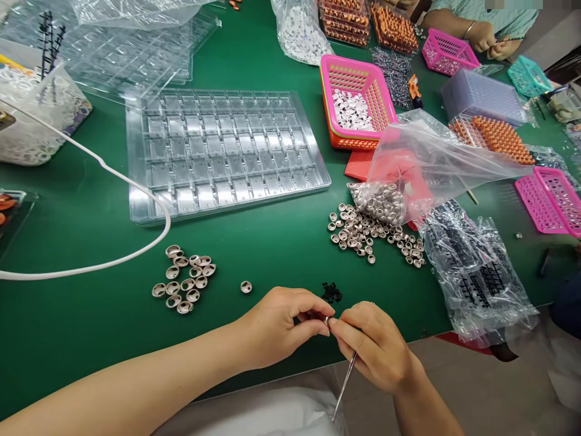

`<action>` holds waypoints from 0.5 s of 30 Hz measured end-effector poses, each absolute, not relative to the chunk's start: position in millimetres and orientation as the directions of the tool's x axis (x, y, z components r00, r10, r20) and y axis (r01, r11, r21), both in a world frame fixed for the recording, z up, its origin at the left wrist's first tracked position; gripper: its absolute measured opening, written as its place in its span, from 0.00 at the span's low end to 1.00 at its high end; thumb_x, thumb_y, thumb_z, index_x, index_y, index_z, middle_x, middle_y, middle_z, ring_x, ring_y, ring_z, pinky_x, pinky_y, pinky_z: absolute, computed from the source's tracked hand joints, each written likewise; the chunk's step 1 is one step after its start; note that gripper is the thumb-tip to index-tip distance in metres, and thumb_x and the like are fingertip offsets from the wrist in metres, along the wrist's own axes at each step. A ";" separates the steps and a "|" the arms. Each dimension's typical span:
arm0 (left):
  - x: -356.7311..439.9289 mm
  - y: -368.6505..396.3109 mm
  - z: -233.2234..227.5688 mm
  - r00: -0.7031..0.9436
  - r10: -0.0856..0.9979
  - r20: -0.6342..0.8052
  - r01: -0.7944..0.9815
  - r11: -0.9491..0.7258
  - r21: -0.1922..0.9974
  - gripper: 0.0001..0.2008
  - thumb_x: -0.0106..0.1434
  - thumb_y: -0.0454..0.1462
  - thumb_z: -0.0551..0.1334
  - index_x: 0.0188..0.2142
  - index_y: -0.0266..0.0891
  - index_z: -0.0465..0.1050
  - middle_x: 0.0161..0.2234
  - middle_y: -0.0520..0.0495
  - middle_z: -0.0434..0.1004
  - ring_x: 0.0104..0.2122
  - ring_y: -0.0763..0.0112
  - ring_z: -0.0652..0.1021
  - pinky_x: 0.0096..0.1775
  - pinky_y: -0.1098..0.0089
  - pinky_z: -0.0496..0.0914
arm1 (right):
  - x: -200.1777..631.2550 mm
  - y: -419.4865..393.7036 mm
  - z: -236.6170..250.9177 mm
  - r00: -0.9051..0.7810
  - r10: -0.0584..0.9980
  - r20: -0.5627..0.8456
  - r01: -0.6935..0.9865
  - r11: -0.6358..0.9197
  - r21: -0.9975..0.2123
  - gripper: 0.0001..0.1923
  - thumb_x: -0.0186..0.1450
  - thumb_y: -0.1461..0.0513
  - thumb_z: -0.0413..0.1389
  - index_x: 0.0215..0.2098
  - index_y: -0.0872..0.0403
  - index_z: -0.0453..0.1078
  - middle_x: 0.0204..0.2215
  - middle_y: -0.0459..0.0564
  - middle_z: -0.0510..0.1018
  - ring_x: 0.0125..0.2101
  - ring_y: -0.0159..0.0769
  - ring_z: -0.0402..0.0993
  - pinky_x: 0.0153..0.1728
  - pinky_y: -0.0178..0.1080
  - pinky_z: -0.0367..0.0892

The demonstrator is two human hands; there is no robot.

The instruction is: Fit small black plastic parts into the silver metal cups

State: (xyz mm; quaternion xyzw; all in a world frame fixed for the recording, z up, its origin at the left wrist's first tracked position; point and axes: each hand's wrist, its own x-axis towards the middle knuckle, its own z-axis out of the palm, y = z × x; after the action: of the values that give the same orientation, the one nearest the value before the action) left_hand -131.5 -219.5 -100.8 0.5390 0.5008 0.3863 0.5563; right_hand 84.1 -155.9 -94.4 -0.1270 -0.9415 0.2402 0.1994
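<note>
Between thumb and fingertips, my left hand [276, 327] pinches a small silver metal cap [327, 321] above the table's front edge. My right hand [379, 345] is closed around a slim metal tool [345, 384] that points down toward my lap; whether it is tweezers I cannot tell. The right fingertips meet the cap, hiding part of it. Just behind the hands lies a small heap of black plastic bits [332, 292]. One loose silver cap [246, 287] sits left of them, beside a group of similar caps [186, 281].
A clear compartment tray [231, 145] lies behind the hands, with a white cable [136, 257] across its corner. Loose caps [358, 230] spill from a plastic bag [385, 200]. Pink baskets [329, 103] and bagged black parts [481, 272] stand right. Another person's hands [490, 42] are at far right.
</note>
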 end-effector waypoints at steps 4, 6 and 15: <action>-131.6 -220.2 -101.6 0.202 0.967 -0.157 0.096 0.140 0.985 0.08 0.60 0.33 0.64 0.39 0.37 0.79 0.32 0.47 0.81 0.29 0.73 0.78 0.33 0.76 0.72 | 89.0 -157.8 -98.8 -0.869 0.367 0.330 0.146 0.830 -0.539 0.20 0.64 0.73 0.54 0.54 0.58 0.66 0.35 0.53 0.75 0.30 0.35 0.68 0.30 0.39 0.65; -131.6 -220.4 -101.9 0.201 0.965 -0.170 0.097 0.153 0.983 0.08 0.60 0.34 0.64 0.39 0.38 0.79 0.32 0.48 0.81 0.29 0.73 0.79 0.33 0.76 0.72 | 89.8 -158.3 -100.1 -0.862 0.376 0.339 0.145 0.825 -0.546 0.21 0.63 0.74 0.54 0.54 0.58 0.66 0.34 0.53 0.75 0.30 0.34 0.68 0.29 0.39 0.65; -131.1 -220.7 -100.0 0.202 0.961 -0.187 0.104 0.169 0.980 0.07 0.60 0.34 0.65 0.39 0.38 0.79 0.32 0.49 0.81 0.29 0.73 0.79 0.33 0.76 0.72 | 85.7 -156.8 -98.2 -0.888 0.336 0.314 0.136 0.844 -0.520 0.17 0.64 0.73 0.54 0.51 0.60 0.68 0.33 0.54 0.76 0.29 0.36 0.68 0.29 0.40 0.63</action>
State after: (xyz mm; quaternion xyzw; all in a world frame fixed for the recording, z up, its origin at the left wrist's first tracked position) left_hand -131.1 -220.7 -100.0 0.5243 0.5081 0.3750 0.5712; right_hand 85.7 -156.8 -98.2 -0.1256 -0.9389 0.2499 0.2007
